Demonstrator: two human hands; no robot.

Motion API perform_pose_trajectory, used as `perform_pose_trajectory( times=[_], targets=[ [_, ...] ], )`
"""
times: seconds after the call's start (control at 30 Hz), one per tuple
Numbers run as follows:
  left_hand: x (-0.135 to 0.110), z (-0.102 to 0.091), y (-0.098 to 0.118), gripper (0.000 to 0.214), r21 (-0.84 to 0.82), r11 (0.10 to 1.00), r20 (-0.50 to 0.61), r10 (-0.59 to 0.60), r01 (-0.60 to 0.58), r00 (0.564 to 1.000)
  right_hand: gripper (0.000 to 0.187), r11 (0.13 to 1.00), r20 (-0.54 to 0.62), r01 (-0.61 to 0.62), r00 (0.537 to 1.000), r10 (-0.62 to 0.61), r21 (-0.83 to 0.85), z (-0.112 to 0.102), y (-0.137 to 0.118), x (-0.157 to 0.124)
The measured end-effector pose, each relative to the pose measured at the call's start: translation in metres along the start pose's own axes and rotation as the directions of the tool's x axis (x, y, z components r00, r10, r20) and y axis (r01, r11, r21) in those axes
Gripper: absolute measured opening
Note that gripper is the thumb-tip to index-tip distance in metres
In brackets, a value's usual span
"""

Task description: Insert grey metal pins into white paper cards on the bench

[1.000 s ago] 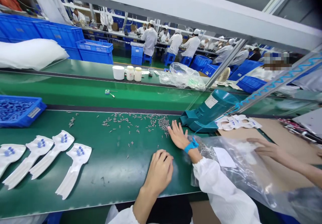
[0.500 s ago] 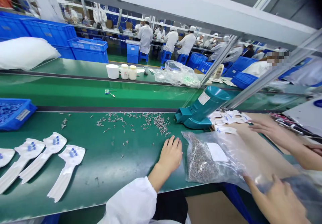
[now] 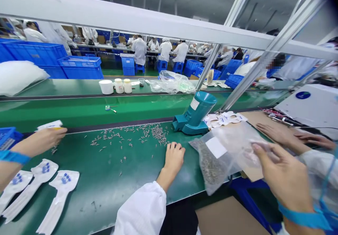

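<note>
A clear plastic bag of small grey parts [image 3: 212, 166] is sagging at the green tabletop's [image 3: 142, 187] front edge. The right hand [image 3: 286, 175] is pinching its plastic; supporting the heavy end seems wise. The half-curled left hand [image 3: 174, 157] is resting palm-down, any hold hidden.

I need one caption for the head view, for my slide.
Left hand beside small metallic parts on a green workbench, right hand gripping a clear, partly filled bag.
</note>
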State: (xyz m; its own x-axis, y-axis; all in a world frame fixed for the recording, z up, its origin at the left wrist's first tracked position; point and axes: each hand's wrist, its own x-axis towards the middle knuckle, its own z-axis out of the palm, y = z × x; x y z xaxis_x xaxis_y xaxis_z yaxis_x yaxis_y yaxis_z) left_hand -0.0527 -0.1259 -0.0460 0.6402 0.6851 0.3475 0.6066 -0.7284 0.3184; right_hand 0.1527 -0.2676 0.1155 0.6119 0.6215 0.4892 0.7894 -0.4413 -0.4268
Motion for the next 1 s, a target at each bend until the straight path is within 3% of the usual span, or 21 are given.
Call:
perform_pose_trajectory(
  times=[0.07, 0.13, 0.27, 0.4, 0.5, 0.6, 0.7, 0.8, 0.87, 0.93, 1.0],
  targets=[
    [-0.005, -0.005, -0.005, 0.015, 0.013, 0.999, -0.028, -0.034, 0.035, 0.999, 0.047, 0.998, -0.124, 0.058, 0.991, -0.059, -0.008, -0.007, -0.016, 0.007],
    [-0.010, -0.010, -0.011, 0.016, 0.017, 0.998, -0.053, -0.059, 0.060, 0.997, 0.040, 0.979, -0.130, 0.203, 0.971, -0.200, 0.013, -0.008, -0.023, 0.009],
    [-0.017, -0.018, -0.020, 0.017, -0.002, 0.994, -0.095, -0.107, 0.107, 0.990, 0.029, 0.886, 0.076, 0.433, 0.890, -0.449, 0.166, 0.002, -0.027, 0.000],
    [-0.022, -0.032, -0.030, 0.016, -0.047, 0.984, -0.136, -0.176, 0.171, 0.975, 0.029, 0.819, 0.253, 0.480, 0.789, -0.560, 0.314, 0.025, -0.050, -0.019],
    [-0.031, -0.045, -0.040, 0.017, -0.077, 0.974, -0.163, -0.224, 0.213, 0.961, 0.029, 0.840, 0.308, 0.440, 0.790, -0.530, 0.317, 0.037, -0.073, -0.029],
    [-0.043, -0.055, -0.049, 0.019, -0.091, 0.975, -0.163, -0.215, 0.202, 0.963, 0.033, 0.875, 0.236, 0.409, 0.852, -0.468, 0.260, 0.032, -0.084, -0.033],
    [-0.052, -0.060, -0.053, 0.025, -0.107, 0.983, -0.142, -0.163, 0.149, 0.976, 0.040, 0.887, 0.033, 0.429, 0.897, -0.440, 0.169, 0.007, -0.091, -0.049],
    [-0.068, -0.069, -0.050, 0.029, -0.112, 0.981, -0.140, -0.172, 0.157, 0.975, 0.034, 0.845, -0.167, 0.492, 0.870, -0.465, 0.209, -0.010, -0.105, -0.081],
    [-0.088, -0.081, -0.048, 0.030, -0.108, 0.972, -0.167, -0.225, 0.209, 0.960, 0.028, 0.726, 0.007, 0.509, 0.817, -0.577, 0.463, 0.001, -0.118, -0.103],
    [-0.117, -0.099, -0.049, 0.029, -0.100, 0.945, -0.218, -0.326, 0.312, 0.920, 0.021, 0.704, 0.297, 0.339, 0.730, -0.615, 0.624, 0.032, -0.131, -0.119],
    [-0.150, -0.119, -0.053, 0.025, -0.090, 0.879, -0.294, -0.472, 0.468, 0.831, 0.022, 0.739, 0.466, 0.152, 0.689, -0.556, 0.657, 0.073, -0.143, -0.130]
  ],
)
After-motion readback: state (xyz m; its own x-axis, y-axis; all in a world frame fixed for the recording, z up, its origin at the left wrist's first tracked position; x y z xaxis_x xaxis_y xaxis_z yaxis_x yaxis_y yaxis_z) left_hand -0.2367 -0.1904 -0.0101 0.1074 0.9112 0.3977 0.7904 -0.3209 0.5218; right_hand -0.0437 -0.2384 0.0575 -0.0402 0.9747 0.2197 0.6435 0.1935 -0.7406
